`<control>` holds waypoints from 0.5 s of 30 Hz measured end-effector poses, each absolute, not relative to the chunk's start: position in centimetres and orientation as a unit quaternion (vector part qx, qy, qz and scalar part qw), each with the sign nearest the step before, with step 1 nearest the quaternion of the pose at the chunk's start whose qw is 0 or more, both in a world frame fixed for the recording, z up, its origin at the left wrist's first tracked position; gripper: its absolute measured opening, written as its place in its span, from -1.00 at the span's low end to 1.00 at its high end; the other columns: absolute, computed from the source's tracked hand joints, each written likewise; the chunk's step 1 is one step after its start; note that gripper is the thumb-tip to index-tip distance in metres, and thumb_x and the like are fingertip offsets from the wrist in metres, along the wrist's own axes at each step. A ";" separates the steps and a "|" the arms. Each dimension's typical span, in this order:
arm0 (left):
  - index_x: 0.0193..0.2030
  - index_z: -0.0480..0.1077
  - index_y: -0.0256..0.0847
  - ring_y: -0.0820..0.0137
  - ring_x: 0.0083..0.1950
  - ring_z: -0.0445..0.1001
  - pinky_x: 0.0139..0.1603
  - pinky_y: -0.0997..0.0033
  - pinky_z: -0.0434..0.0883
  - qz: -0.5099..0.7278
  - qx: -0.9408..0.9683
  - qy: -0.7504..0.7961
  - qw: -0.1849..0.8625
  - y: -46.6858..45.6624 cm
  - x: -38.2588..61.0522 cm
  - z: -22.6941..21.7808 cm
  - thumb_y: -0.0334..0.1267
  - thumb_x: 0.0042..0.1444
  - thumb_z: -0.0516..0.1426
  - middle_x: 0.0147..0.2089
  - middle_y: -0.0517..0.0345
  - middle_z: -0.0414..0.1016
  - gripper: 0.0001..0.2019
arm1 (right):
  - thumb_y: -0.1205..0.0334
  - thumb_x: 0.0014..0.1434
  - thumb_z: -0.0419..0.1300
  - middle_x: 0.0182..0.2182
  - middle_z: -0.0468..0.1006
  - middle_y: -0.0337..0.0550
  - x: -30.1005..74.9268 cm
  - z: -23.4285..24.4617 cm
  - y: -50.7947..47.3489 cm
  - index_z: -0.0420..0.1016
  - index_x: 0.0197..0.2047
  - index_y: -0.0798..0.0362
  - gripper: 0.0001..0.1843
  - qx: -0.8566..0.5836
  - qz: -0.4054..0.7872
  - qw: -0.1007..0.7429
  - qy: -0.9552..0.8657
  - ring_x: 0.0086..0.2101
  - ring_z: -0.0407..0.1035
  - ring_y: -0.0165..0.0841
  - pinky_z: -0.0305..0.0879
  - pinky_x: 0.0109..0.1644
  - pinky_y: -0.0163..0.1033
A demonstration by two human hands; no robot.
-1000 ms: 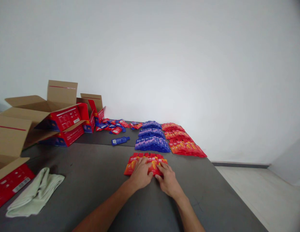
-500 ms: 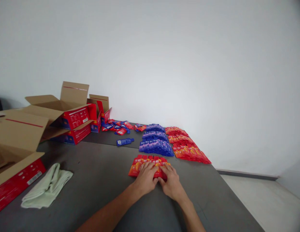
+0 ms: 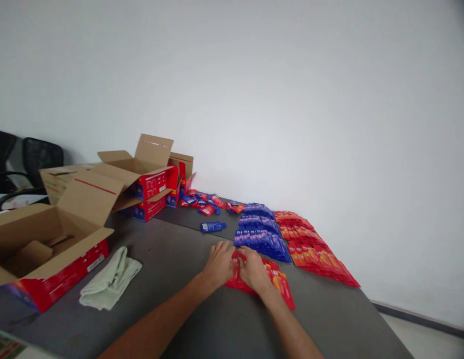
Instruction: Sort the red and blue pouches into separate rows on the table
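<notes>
A row of overlapping red pouches (image 3: 282, 285) with orange fruit prints lies on the dark table in front of me. My left hand (image 3: 220, 263) is at the row's left end, its fingers curled over the pouch edge. Close beside it, my right hand (image 3: 251, 268) bends its fingers down onto the pouches near the left end, closed on them. The hands cover part of the row, and the fingertips are partly hidden. Just beyond are stacked rows of blue pouches (image 3: 261, 242), with stacked rows of red pouches (image 3: 321, 259) to their right.
A single blue pouch (image 3: 213, 227) lies left of the blue rows, before a loose heap of red and blue pouches (image 3: 204, 202). Open cartons (image 3: 73, 271) stand at left, with a folded pale cloth (image 3: 111, 279) nearby. Black chairs (image 3: 41, 154) are behind.
My view has turned left, so things sit further right. Both hands have shifted from lying across the pouches to the row's left end, and the row's right part is uncovered.
</notes>
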State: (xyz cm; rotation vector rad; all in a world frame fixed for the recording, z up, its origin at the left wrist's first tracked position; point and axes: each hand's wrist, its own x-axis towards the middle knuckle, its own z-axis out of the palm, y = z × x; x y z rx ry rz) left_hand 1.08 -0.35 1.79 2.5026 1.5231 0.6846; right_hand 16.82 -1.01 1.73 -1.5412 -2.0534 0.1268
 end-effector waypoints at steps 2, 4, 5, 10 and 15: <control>0.12 0.33 -0.16 0.16 0.26 0.15 0.23 0.13 0.14 0.228 0.821 0.522 0.046 1.4 -0.1 1.5 -0.34 0.09 0.03 0.24 -0.04 0.26 -0.59 | 0.47 0.11 0.06 0.00 0.52 0.02 15.2 1.4 1.2 0.55 -0.03 0.13 -0.61 -0.567 0.049 0.272 -0.776 0.01 0.40 -0.25 0.22 0.15 -0.26; 0.13 0.32 -0.18 0.16 0.27 0.14 0.23 0.13 0.13 0.230 0.813 0.535 0.030 3.2 -1.1 1.1 -0.34 0.09 0.03 0.27 -0.05 0.24 -0.58 | 0.50 0.08 0.07 -0.03 0.54 0.03 13.8 1.2 3.6 0.54 -0.03 0.17 -0.61 -0.564 0.050 0.265 -0.780 -0.01 0.41 -0.26 0.22 0.13 -0.29; 0.14 0.32 -0.18 0.16 0.28 0.14 0.24 0.13 0.13 0.232 0.809 0.539 0.025 4.2 -1.5 1.0 -0.34 0.10 0.03 0.27 -0.06 0.23 -0.58 | 0.51 0.08 0.07 -0.04 0.54 0.03 13.2 1.0 4.8 0.53 -0.03 0.17 -0.60 -0.562 0.050 0.263 -0.782 -0.02 0.42 -0.27 0.22 0.12 -0.30; 0.16 0.30 -0.21 0.18 0.28 0.17 0.26 0.15 0.11 0.244 0.796 0.554 0.016 9.2 -2.8 0.2 -0.34 0.17 -0.01 0.25 -0.08 0.26 -0.60 | 0.52 0.11 0.03 -0.07 0.56 -0.01 10.5 0.4 10.3 0.50 0.00 0.13 -0.59 -0.555 0.049 0.260 -0.788 -0.03 0.42 -0.31 0.22 0.10 -0.33; 0.08 0.34 -0.22 0.18 0.25 0.21 0.23 0.15 0.15 0.246 0.781 0.574 0.009 15.1 -4.1 -0.7 -0.33 0.22 -0.05 0.20 -0.10 0.31 -0.67 | 0.48 0.17 0.00 -0.04 0.53 0.03 8.7 -0.7 16.0 0.47 0.03 0.15 -0.60 -0.570 0.027 0.248 -0.783 -0.02 0.40 -0.28 0.20 0.11 -0.31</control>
